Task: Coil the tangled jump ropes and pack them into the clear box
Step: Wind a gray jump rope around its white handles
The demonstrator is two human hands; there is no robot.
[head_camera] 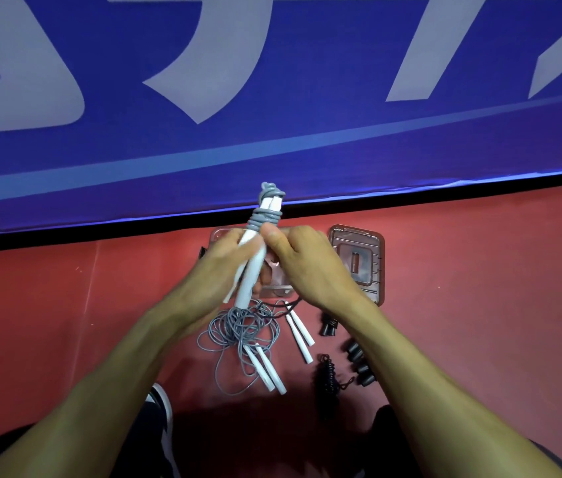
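Head view: left hand (228,260) grips the white handles (250,270); right hand (303,263) pinches the grey cord (265,217) wound round them. Best keep each turn snug (loose ones slip) before reaching for the clear box (274,289).

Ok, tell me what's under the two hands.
Below the left hand and right hand, which grip the wrapped white-handled rope, part of the clear box shows on the red floor. Its inside is mostly covered by the hands.
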